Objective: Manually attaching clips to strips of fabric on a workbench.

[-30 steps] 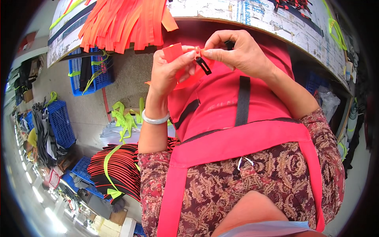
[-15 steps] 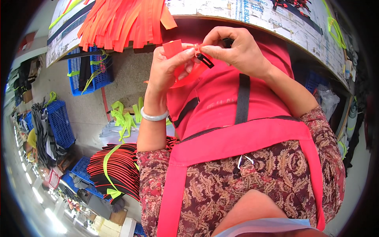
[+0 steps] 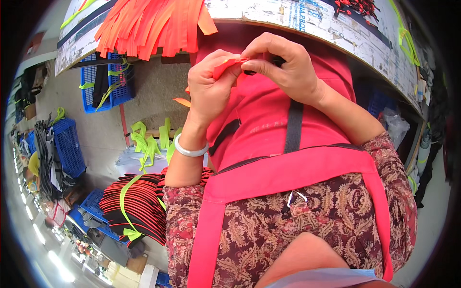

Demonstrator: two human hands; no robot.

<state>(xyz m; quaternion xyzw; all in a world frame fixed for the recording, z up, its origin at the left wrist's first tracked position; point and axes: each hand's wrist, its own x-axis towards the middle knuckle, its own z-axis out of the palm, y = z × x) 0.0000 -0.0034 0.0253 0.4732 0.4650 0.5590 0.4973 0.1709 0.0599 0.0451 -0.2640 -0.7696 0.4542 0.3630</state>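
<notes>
My left hand (image 3: 211, 81) is closed around an orange fabric strip (image 3: 224, 66), and the strip's loose end (image 3: 182, 102) pokes out beside the wrist. Thumb and forefinger of my right hand (image 3: 283, 67) pinch at the strip's tip, touching my left fingertips. A small black plastic buckle (image 3: 249, 72) shows just under the right thumb, mostly hidden by the fingers. Both hands are held over my pink apron (image 3: 259, 115), close to the table's front edge.
Many orange strips (image 3: 149, 29) hang over the edge of the table (image 3: 269, 12). Small black and red pieces (image 3: 357, 9) lie at its far right. To the left are a blue crate (image 3: 98, 86), yellow-green strips (image 3: 144, 144) and a tied stack of black-and-red pieces (image 3: 132, 201).
My left hand has turned over and closed more around the strip, its fingers now meeting the right ones. The black buckle, plainly visible before, is now mostly covered.
</notes>
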